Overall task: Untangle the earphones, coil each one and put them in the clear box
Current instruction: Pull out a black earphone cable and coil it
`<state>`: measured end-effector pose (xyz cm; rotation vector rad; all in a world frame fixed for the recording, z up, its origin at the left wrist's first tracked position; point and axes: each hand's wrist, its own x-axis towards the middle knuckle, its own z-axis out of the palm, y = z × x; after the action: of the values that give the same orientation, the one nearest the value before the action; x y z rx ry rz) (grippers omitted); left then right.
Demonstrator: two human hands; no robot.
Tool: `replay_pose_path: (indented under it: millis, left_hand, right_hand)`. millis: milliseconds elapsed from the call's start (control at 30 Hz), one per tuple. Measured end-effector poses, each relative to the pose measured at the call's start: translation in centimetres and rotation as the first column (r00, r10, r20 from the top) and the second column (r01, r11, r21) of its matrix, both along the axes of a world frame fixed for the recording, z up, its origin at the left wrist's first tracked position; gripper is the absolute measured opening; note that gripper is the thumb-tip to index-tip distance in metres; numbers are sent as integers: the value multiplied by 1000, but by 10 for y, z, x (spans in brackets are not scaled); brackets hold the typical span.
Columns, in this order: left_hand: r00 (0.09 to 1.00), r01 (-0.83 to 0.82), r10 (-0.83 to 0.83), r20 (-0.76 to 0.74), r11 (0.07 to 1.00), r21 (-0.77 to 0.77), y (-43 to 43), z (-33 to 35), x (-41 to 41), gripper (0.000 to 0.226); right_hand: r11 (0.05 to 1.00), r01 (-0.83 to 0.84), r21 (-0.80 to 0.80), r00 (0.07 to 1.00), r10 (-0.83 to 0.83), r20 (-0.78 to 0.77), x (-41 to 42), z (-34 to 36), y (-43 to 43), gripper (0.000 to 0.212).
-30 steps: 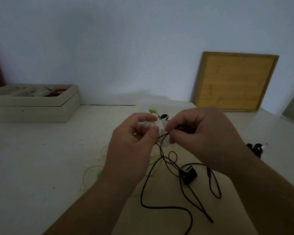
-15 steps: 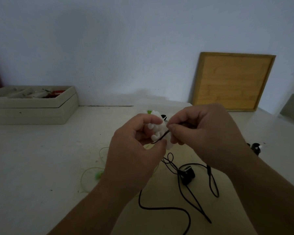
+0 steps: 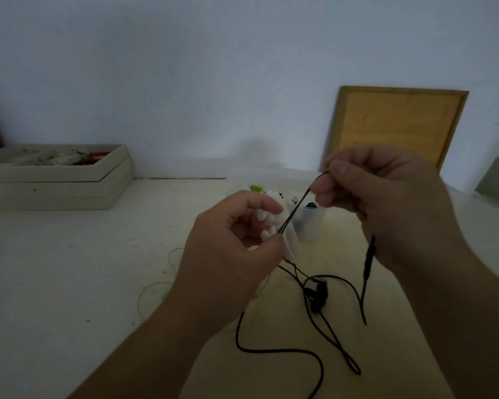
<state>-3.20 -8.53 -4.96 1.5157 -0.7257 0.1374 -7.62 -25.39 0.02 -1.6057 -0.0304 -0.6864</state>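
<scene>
While my right hand (image 3: 386,203) is pulling up and away from my left hand (image 3: 228,254), both are pinching the black earphone cable (image 3: 296,210), now stretching taut between them: a length is coming free. The clear box (image 3: 311,226) is waiting just behind, toward the surface's (image 3: 69,269) far edge.

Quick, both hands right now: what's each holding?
Left hand: holds the white figure and pinches the black cable.
Right hand: pinches a loop of the same black cable.
</scene>
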Motion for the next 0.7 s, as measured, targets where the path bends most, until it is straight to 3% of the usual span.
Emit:
replay_pose_path:
  millis: [133, 300, 467, 567, 700]
  left_hand:
    - [998, 40, -41, -54, 999, -14, 5, 6, 2, 29]
    - [991, 63, -73, -115, 994, -88, 9, 9, 5, 24]
    - [974, 49, -86, -209, 983, -177, 7, 14, 2, 24]
    - [937, 50, -149, -315, 952, -303, 5, 16, 1, 33]
    - [890, 12, -189, -416, 920, -392, -1, 17, -2, 30]
  right_hand:
    - [960, -78, 270, 996, 64, 62, -1, 7, -9, 20]
    - [907, -110, 405, 989, 61, 131, -7, 15, -24, 22]
    - [945, -173, 276, 983, 182, -7, -6, 11, -29, 21]
    - [982, -141, 122, 981, 156, -118, -2, 5, -25, 22]
    - [983, -182, 33, 956, 185, -228, 1, -2, -20, 22]
